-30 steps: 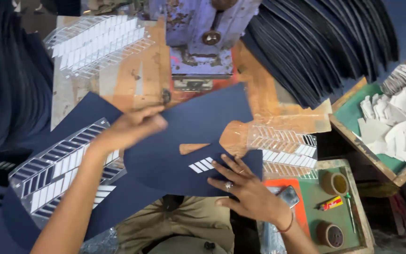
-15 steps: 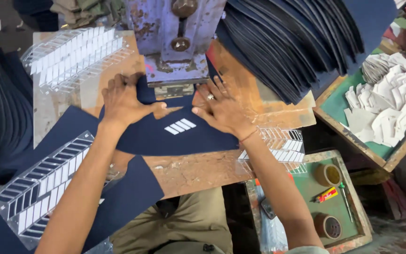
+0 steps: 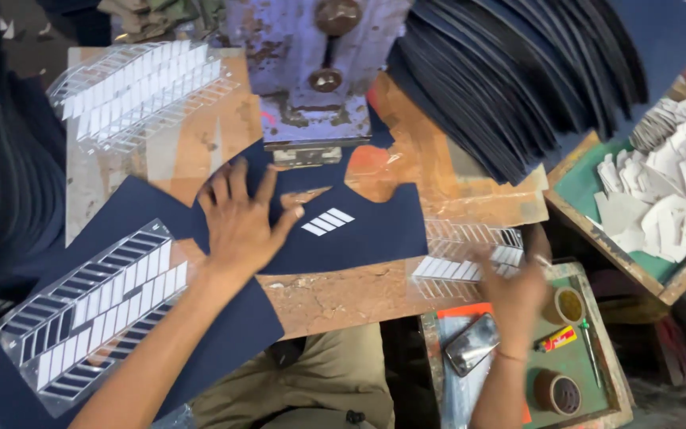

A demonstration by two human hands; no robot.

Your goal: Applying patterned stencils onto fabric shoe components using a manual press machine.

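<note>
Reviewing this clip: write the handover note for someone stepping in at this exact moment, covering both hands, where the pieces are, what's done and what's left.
Left hand: flat, fingers spread, pressing the dark blue cut piece on the worn bench just below the press head.
Right hand: blurred, off the piece, at the clear tray of white strips by the bench's right edge; whether it grips anything cannot be told.
Done: one set of white stripes sits on the blue piece.
Left: stack of dark pieces upper right, and more strip trays on the left, appear untouched.
</note>
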